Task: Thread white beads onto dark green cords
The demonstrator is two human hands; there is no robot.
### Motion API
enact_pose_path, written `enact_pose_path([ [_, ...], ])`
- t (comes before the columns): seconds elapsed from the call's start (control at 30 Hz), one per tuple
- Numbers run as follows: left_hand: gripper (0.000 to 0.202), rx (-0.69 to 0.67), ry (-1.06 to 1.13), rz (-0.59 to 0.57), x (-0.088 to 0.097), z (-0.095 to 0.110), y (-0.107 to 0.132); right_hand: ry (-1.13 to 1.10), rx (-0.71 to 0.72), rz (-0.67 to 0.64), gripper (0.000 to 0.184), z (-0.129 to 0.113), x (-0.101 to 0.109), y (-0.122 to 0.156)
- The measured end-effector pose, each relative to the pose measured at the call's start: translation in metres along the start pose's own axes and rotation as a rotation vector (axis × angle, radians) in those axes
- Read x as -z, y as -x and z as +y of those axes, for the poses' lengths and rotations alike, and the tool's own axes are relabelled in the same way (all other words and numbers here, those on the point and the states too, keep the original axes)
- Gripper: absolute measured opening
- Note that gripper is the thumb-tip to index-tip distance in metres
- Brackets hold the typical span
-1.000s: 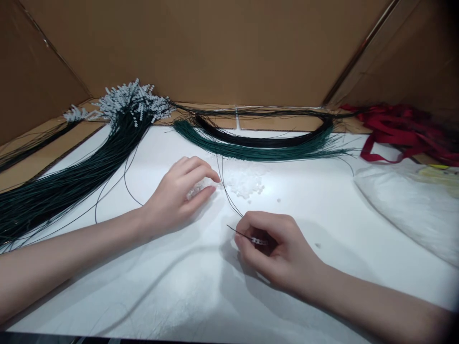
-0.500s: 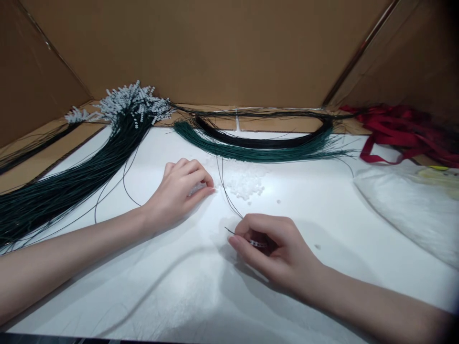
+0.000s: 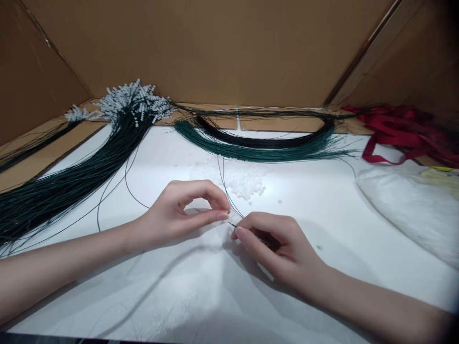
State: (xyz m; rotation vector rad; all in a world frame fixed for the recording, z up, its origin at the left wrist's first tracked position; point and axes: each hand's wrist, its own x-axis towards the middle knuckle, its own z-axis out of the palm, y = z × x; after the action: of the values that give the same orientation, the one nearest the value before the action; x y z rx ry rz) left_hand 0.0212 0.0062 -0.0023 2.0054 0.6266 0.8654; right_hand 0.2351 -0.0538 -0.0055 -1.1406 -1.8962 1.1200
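My right hand point(image 3: 274, 246) is closed in a pinch on a thin dark wire point(image 3: 232, 224), whose short tip sticks out to the left past the thumb. Thin strands run from behind those fingers up toward the back of the board. Just left of the wire tip, my left hand point(image 3: 190, 210) pinches thumb and forefinger together. A tiny white bead seems to be between them, mostly covered by the fingertips. Behind both hands lies a loose spread of small white beads point(image 3: 247, 181) on the white board point(image 3: 172, 296).
Dark green wires point(image 3: 89, 177) with white beaded ends point(image 3: 132, 102) lie at the left. Curved bundles of green wire point(image 3: 251, 154) and black wire point(image 3: 265, 142) rest at the back. Red ribbon point(image 3: 387, 134) and a clear plastic bag point(image 3: 405, 210) are at the right; cardboard walls point(image 3: 222, 52) enclose the board.
My left hand has moved right and toward me, from the edge of the beads to the wire tip. My right hand stays nearly in place, with the wire tip slightly higher.
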Motion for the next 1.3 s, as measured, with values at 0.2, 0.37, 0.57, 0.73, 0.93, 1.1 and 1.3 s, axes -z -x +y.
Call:
enact_pose_path([
  [0.2, 0.017, 0.115, 0.270, -0.026, -0.0020, -0.0031, 0.0014, -0.037, -0.063, -0.019, 0.023, 0.0020, 0.0000, 0.0024],
  [0.37, 0.017, 0.127, 0.305, -0.044, -0.0028, -0.0033, 0.0013, -0.028, -0.054, -0.023, 0.024, 0.0012, 0.0003, 0.0014],
  [0.57, 0.020, 0.145, 0.344, -0.033, -0.0033, -0.0046, 0.0007, -0.024, -0.049, -0.027, 0.023, 0.0002, -0.0009, 0.0006],
  [0.73, 0.021, 0.162, 0.356, -0.047, -0.0034, -0.0041, 0.0009, -0.025, -0.046, -0.030, 0.023, 0.0007, -0.0004, 0.0010],
  [0.93, 0.021, 0.166, 0.351, -0.051, -0.0026, -0.0035, 0.0011, -0.018, -0.041, -0.027, 0.023, -0.0004, -0.0005, 0.0005],
  [1.1, 0.020, 0.147, 0.351, -0.052, -0.0028, -0.0031, -0.0002, -0.012, -0.036, -0.025, 0.022, 0.0008, -0.0013, -0.0003],
  [1.3, 0.019, 0.176, 0.350, -0.060, -0.0024, -0.0028, 0.0007, -0.019, -0.041, -0.025, 0.022, 0.0014, -0.0010, 0.0017],
])
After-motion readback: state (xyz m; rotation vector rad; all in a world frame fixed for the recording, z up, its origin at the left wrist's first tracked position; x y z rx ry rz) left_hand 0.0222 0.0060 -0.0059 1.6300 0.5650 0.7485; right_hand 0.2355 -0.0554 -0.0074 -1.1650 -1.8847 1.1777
